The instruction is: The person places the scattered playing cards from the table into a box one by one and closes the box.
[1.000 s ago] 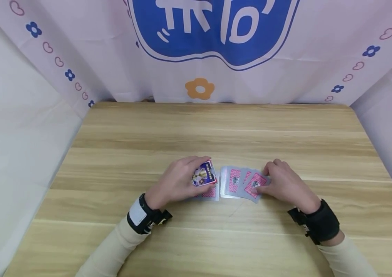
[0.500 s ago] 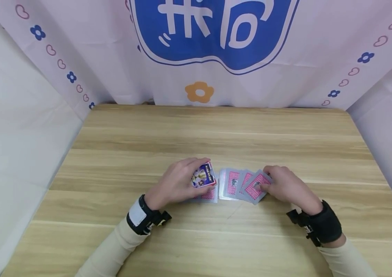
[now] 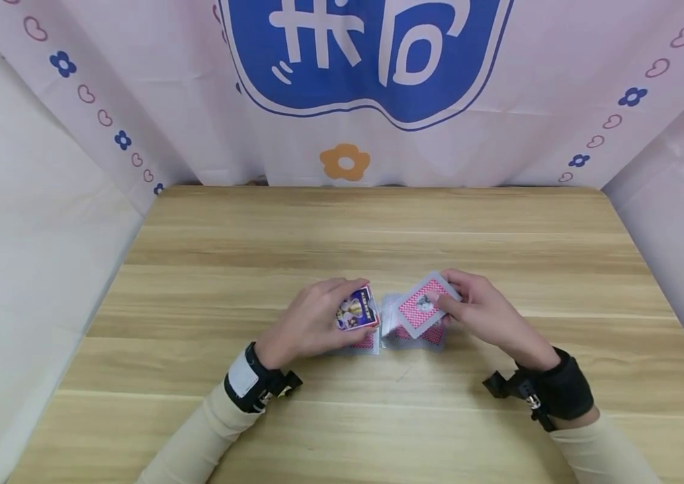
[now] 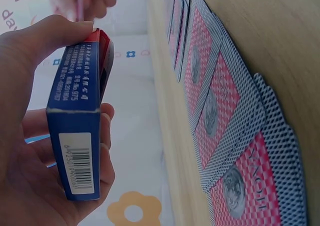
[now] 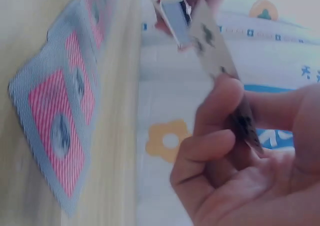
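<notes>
My left hand [image 3: 314,319] grips a blue playing-card box [image 3: 357,309] between thumb and fingers, above the table. A barcode shows on the box's end [image 4: 77,161] in the left wrist view. My right hand [image 3: 487,306] pinches a playing card [image 3: 426,306], lifted and tilted, its pink patterned back up in the head view. Whether more cards lie behind it I cannot tell. The right wrist view shows part of its printed face [image 5: 215,46]. Below, several overlapping playing cards [image 4: 217,106] lie face down, partly hidden by both hands.
The wooden table [image 3: 378,235] extends around the cards. A white curtain [image 3: 245,148] with a blue emblem hangs along its far edge, and white cloth [image 3: 27,269] borders the left side. Each wrist wears a black strap [image 3: 560,390] with a camera mount.
My right hand has lifted a card off the right end of the spread and moved it up and left, toward the box. My left hand with the box has stayed nearly still.
</notes>
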{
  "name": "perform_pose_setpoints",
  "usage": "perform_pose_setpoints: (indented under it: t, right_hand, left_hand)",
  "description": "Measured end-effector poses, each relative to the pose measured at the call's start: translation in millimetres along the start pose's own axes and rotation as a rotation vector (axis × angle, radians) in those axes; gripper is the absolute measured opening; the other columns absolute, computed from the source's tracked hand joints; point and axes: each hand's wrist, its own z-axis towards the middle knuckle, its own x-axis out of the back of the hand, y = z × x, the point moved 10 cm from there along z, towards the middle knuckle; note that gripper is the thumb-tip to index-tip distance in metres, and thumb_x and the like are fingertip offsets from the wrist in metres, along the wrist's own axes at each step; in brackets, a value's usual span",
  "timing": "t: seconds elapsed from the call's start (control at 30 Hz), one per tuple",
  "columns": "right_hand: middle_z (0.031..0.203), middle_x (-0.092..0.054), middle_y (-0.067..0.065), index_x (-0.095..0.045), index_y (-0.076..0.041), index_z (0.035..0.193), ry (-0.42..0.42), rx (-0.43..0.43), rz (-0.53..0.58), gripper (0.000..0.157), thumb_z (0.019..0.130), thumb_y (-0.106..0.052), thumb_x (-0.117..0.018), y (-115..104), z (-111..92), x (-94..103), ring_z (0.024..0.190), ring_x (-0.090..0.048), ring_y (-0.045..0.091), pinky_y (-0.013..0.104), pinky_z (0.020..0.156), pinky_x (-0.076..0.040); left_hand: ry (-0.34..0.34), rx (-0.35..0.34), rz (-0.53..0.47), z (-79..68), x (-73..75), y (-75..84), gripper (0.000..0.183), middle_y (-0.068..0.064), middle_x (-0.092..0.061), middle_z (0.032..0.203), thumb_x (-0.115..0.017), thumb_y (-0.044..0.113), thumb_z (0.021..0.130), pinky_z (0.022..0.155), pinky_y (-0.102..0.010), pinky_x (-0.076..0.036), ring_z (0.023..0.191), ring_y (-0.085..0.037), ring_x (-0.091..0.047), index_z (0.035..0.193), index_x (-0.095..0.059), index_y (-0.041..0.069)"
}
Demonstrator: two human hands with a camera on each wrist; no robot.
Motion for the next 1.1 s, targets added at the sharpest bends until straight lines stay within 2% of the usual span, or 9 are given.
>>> perform_pose_setpoints:
  t: [0.17, 0.37, 0.6, 0.73, 0.93, 1.1]
  right_hand:
    - [0.082, -0.068, 0.007, -0.059, -0.008, 0.111, 0.026, 0.032, 0.009, 0.019, 0.096, -0.020, -0.057, -11.3, 6.0, -10.6, 0.069, -0.058, 0.036, 0.030, 0.052, -0.049]
    - [0.082, -0.068, 0.007, -0.059, -0.010, 0.112, 0.049, 0.049, 0.013, 0.018, 0.096, -0.018, -0.057, -14.8, 10.9, -18.6, 0.068, -0.060, 0.038, 0.044, 0.056, -0.052]
    - [0.075, -0.064, 0.010, -0.059, -0.010, 0.111, 0.152, 0.099, -0.035, 0.020, 0.093, -0.017, -0.062, -18.5, 13.3, -19.8, 0.060, -0.058, 0.034, 0.027, 0.047, -0.047]
    - [0.073, -0.066, 0.006, -0.059, -0.009, 0.106, 0.207, 0.130, -0.045, 0.017, 0.091, -0.016, -0.064, -22.9, 11.6, -23.4, 0.057, -0.060, 0.028, 0.024, 0.044, -0.046]
    - [0.068, -0.069, 0.003, -0.059, -0.010, 0.100, 0.189, 0.131, -0.075, 0.013, 0.089, -0.014, -0.066, -24.0, 12.7, -38.9, 0.052, -0.060, 0.023, 0.023, 0.039, -0.042]
    - [0.071, -0.071, 0.000, -0.062, -0.010, 0.096, 0.170, 0.124, -0.104, 0.012, 0.087, -0.017, -0.068, -23.3, 14.2, -49.3, 0.057, -0.063, 0.017, 0.026, 0.043, -0.047]
  left_hand:
    - [-0.013, -0.004, 0.012, -0.1, -0.8, 1.0, 0.073, -0.005, -0.065, 0.104, -0.074, 0.051, 0.070, 0.066, -0.026, -0.052, 0.081, -0.006, -0.054, 0.128, -0.055, 0.010]
    - [-0.012, -0.021, 0.016, -1.1, -1.2, 3.6, 0.074, -0.005, -0.065, 0.102, -0.075, 0.049, 0.070, 0.062, -0.023, -0.050, 0.079, -0.006, -0.054, 0.129, -0.055, 0.010]
    - [-0.025, -0.030, 0.004, -1.4, -2.5, 4.7, 0.073, -0.005, -0.066, 0.103, -0.074, 0.050, 0.071, 0.061, -0.023, -0.051, 0.079, -0.005, -0.055, 0.128, -0.055, 0.009]
    - [-0.015, -0.030, -0.009, -1.5, -2.1, 5.5, 0.072, -0.004, -0.067, 0.102, -0.075, 0.049, 0.071, 0.060, -0.021, -0.051, 0.078, -0.003, -0.054, 0.127, -0.056, 0.008]
    - [-0.005, -0.038, -0.006, -1.4, -2.3, 7.6, 0.071, -0.002, -0.067, 0.098, -0.074, 0.050, 0.072, 0.056, -0.020, -0.049, 0.073, -0.002, -0.053, 0.126, -0.057, 0.007]
    - [-0.003, -0.075, 0.007, 0.0, -4.3, 12.4, 0.071, -0.005, -0.067, 0.103, -0.071, 0.052, 0.073, 0.060, -0.023, -0.051, 0.078, -0.004, -0.055, 0.126, -0.057, 0.006]
